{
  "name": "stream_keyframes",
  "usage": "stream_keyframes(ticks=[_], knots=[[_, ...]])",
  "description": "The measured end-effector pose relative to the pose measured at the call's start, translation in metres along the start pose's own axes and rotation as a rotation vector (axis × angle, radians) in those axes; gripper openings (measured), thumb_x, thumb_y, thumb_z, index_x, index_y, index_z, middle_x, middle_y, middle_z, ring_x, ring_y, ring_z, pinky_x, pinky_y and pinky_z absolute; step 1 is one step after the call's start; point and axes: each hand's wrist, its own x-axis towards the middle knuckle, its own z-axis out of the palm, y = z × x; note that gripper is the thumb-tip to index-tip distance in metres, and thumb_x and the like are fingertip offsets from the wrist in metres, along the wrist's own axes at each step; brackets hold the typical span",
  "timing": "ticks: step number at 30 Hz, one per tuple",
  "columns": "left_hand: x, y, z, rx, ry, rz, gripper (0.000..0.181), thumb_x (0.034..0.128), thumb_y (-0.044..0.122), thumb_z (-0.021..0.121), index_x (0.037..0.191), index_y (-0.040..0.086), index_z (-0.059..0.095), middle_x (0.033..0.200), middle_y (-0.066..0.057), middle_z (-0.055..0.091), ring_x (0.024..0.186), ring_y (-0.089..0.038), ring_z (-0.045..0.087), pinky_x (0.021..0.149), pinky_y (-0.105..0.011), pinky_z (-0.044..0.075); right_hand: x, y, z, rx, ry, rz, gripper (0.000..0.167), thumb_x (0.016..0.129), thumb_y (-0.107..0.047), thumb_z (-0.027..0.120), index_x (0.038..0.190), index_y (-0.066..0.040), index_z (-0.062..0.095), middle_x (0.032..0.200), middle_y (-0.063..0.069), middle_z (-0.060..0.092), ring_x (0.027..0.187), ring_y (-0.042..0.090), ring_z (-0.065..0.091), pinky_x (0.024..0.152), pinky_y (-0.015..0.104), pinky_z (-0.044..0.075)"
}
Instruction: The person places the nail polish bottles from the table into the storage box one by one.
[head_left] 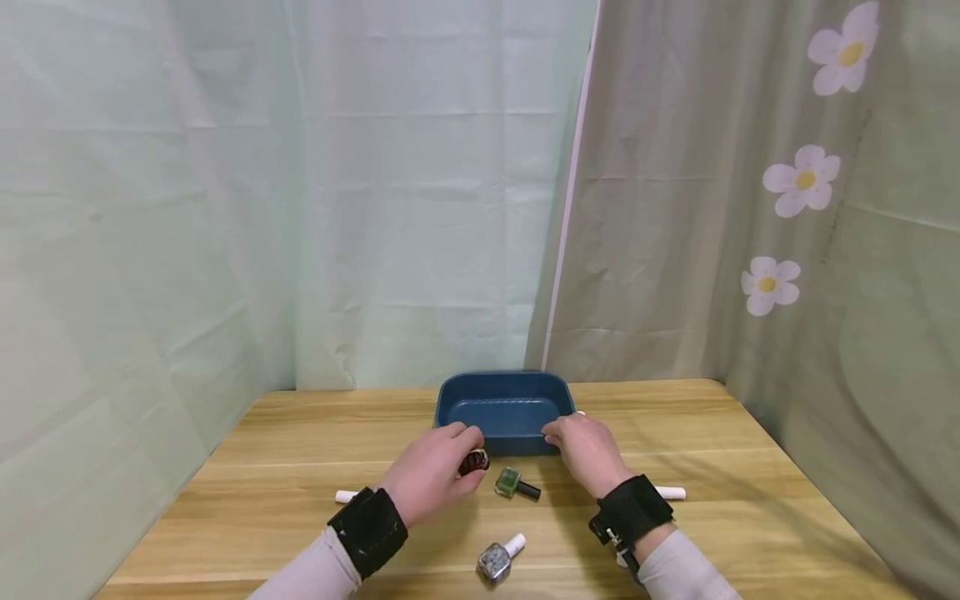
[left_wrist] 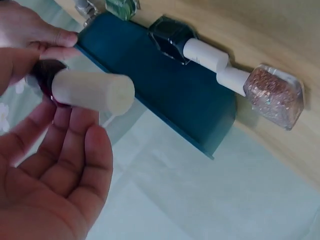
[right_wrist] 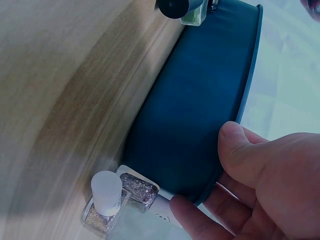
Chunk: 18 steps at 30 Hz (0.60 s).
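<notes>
My left hand point(head_left: 433, 471) pinches a dark nail polish bottle point(head_left: 475, 461) just in front of the blue bin point(head_left: 495, 446). In the left wrist view its white cap point(left_wrist: 95, 92) points away from the palm. My right hand point(head_left: 588, 450) grips the rim at the bin's near right corner, with thumb and fingers on either side in the right wrist view. A green nail polish bottle point(head_left: 507, 482) with a black cap lies between the hands. Nearer to me lies a silver glitter nail polish bottle point(head_left: 495, 563) with a white cap.
By the bin's left side lie a dark bottle point(left_wrist: 170, 40) and a pink glitter bottle point(left_wrist: 275, 95), both white-capped. Two glitter bottles, one silvery point(right_wrist: 139, 191) and one gold-flecked point(right_wrist: 100, 217), are near the right corner. Curtains point(head_left: 420, 208) hang behind the wooden table point(head_left: 300, 450).
</notes>
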Motion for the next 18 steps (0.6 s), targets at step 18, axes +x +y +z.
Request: stream_keyframes(ticks=[18], knots=[[0.035, -0.016, 0.006, -0.029, 0.11, -0.175, 0.025, 0.0976, 0.021, 0.087, 0.112, 0.012, 0.069, 0.096, -0.001, 0.064, 0.079, -0.015, 0.061, 0.071, -0.033, 0.056, 0.002, 0.001, 0.0, -0.014, 0.008, -0.016, 0.01, 0.097, -0.001, 0.081, 0.092, -0.01, 0.084, 0.085, 0.002, 0.079, 0.078, 0.021, 0.073, 0.072, 0.041, 0.061]])
